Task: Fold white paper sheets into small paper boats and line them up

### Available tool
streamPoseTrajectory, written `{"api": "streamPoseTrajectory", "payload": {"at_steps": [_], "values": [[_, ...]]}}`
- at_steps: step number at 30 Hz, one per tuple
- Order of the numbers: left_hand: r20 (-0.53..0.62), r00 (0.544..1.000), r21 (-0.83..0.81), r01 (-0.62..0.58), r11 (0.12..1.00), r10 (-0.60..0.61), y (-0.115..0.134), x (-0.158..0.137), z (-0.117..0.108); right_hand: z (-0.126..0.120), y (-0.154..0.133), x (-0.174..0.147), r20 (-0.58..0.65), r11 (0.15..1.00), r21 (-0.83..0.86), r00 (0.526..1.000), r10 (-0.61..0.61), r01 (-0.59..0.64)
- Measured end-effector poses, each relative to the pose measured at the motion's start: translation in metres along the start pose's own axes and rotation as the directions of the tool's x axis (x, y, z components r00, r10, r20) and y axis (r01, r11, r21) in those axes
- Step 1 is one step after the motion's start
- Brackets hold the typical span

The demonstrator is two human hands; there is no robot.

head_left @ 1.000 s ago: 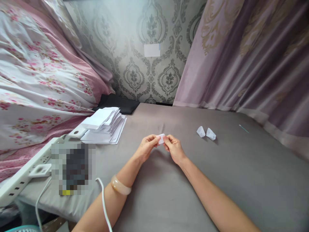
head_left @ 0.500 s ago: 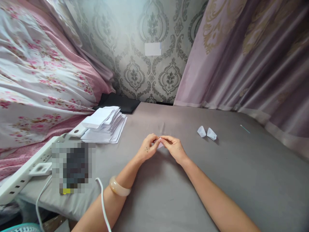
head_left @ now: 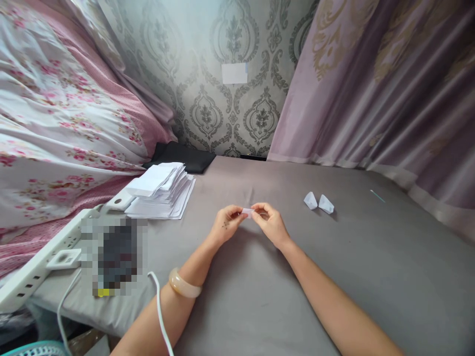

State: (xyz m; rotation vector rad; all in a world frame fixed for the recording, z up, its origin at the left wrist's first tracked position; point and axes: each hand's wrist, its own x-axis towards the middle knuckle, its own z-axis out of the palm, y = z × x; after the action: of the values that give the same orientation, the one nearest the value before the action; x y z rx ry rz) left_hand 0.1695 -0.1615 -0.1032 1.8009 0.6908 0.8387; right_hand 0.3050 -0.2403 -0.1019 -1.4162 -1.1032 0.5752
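Between my two hands is a small folded piece of white paper, held above the middle of the grey cloth surface. My left hand pinches its left end between thumb and fingers; a pale bangle circles that forearm. The right end is pinched in my right hand. Fingers cover both ends, so only a narrow strip of the paper shows. To the right lie two small folded white paper pieces, side by side.
A stack of white paper stands at the back left, before a black flat item. Left are a white power strip, a pixelated dark object and a white cable. A thin stick lies far right.
The paper between my hands has turned, from a corner pointing down to a flat horizontal strip. My hands have drawn slightly apart, each still gripping an end.
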Motion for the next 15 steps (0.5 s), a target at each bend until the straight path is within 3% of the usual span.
{"api": "streamPoseTrajectory", "payload": {"at_steps": [2, 4, 8, 10, 12, 15], "values": [[-0.003, 0.986, 0.236, -0.162, 0.958, 0.167, -0.004, 0.001, -0.003, -0.005, 0.000, 0.000, 0.052, 0.957, -0.224, 0.983, -0.178, 0.185], [0.070, 0.954, 0.410, -0.295, 0.863, 0.293, -0.007, 0.000, -0.004, -0.008, -0.001, -0.002, 0.135, 0.845, -0.431, 0.948, -0.287, 0.317], [0.222, 0.907, 0.624, -0.414, 0.663, 0.357, -0.008, -0.002, -0.003, -0.010, -0.003, -0.008, 0.283, 0.551, -0.719, 0.903, -0.323, 0.423], [0.254, 0.903, 0.674, -0.422, 0.606, 0.346, -0.007, -0.002, -0.002, -0.010, -0.003, -0.010, 0.333, 0.464, -0.764, 0.890, -0.313, 0.449], [0.294, 0.905, 0.684, -0.425, 0.593, 0.308, -0.008, -0.002, -0.001, -0.010, -0.001, -0.011, 0.375, 0.443, -0.761, 0.879, -0.295, 0.474], [0.328, 0.916, 0.642, -0.396, 0.657, 0.232, -0.012, -0.003, -0.001, -0.012, 0.006, -0.011, 0.409, 0.527, -0.707, 0.881, -0.239, 0.471]]}}
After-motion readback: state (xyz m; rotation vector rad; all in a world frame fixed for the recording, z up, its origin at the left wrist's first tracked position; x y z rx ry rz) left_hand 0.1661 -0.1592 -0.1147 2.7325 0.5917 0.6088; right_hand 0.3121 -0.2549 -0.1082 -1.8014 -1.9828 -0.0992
